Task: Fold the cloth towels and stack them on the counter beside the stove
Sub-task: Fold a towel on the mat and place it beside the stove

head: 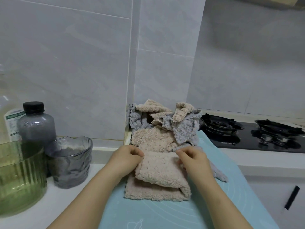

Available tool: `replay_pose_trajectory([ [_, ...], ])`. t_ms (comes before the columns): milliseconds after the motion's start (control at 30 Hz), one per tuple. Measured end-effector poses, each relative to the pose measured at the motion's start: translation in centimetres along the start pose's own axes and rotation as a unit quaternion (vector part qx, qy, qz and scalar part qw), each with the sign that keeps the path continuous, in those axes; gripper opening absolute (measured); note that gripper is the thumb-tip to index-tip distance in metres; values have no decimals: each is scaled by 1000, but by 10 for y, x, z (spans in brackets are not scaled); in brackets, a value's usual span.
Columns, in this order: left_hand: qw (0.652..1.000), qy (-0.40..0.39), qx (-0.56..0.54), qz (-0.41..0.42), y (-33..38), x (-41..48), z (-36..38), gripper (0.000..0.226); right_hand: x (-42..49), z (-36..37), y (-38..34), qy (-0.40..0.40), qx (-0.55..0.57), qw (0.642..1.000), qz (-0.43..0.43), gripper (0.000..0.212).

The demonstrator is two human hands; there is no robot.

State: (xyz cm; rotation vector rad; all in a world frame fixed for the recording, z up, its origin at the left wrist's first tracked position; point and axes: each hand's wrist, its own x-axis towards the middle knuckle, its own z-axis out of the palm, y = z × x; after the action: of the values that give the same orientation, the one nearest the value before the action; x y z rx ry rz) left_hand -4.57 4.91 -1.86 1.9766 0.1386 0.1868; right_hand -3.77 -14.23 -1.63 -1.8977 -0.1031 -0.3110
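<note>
A beige fluffy towel [158, 172] lies partly folded on a light blue mat [148, 215] on the counter. My left hand [127, 157] pinches its far left corner. My right hand [193, 159] grips its far right edge. Under the beige towel, at the right, a grey towel [219, 175] sticks out. Behind them a loose pile of beige and grey towels [163, 126] is heaped in the corner against the tiled wall. The black gas stove [250, 134] sits to the right of the pile.
At the left stand a green ribbed glass bowl [19, 177], a grey textured glass cup [71, 162], a dark-capped grey bottle [36, 124] and a pale bottle with a green label [11, 119]. A black handle [292, 197] shows at the lower right.
</note>
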Motion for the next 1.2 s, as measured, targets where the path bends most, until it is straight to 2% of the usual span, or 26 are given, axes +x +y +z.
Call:
replay_pose_trajectory([
  [33, 999, 5, 50, -1, 0, 0, -1, 11, -2, 1, -1, -19, -6, 1000, 0, 18],
  [67, 994, 6, 105, -1, -1, -2, 0, 14, -4, 3, -1, -40, -19, 999, -1, 17],
  [133, 979, 7, 203, 4, -3, -4, 5, 35, -5, 5, -1, -71, -58, 996, -11, 16],
  [233, 959, 11, 283, 4, -3, -7, 15, 41, -4, 6, 1, -78, -88, 993, -24, 17],
  [300, 962, 19, 272, 11, -5, -6, 16, 36, -3, 6, 3, -78, -79, 994, -17, 18],
  [433, 984, 45, 160, 66, -5, -3, 17, 18, -4, 6, 4, -83, -70, 994, -12, 19],
  [533, 994, 49, 64, 72, -1, -4, 16, 18, -4, 6, 3, -86, -70, 994, -13, 19],
  [733, 993, 98, -53, 43, 7, -4, 8, 17, -7, 6, 1, -92, -52, 994, -23, 18],
  [833, 992, 108, 60, 32, 3, -3, 6, 7, -8, 5, -1, -89, -54, 994, -36, 16],
  [900, 992, 99, 78, 31, 2, -4, 7, 2, -8, 6, -1, -94, -55, 993, -42, 15],
  [1000, 998, 36, 12, 50, 5, -8, 10, 23, -8, 7, -1, -100, -66, 992, -51, 14],
  [1133, 987, 49, 120, 96, 0, -4, 6, 32, -9, 6, -2, -75, -39, 994, -66, 15],
  [1200, 981, 30, 163, 104, -3, -3, 3, 32, -8, 4, -2, -85, -46, 993, -67, 12],
])
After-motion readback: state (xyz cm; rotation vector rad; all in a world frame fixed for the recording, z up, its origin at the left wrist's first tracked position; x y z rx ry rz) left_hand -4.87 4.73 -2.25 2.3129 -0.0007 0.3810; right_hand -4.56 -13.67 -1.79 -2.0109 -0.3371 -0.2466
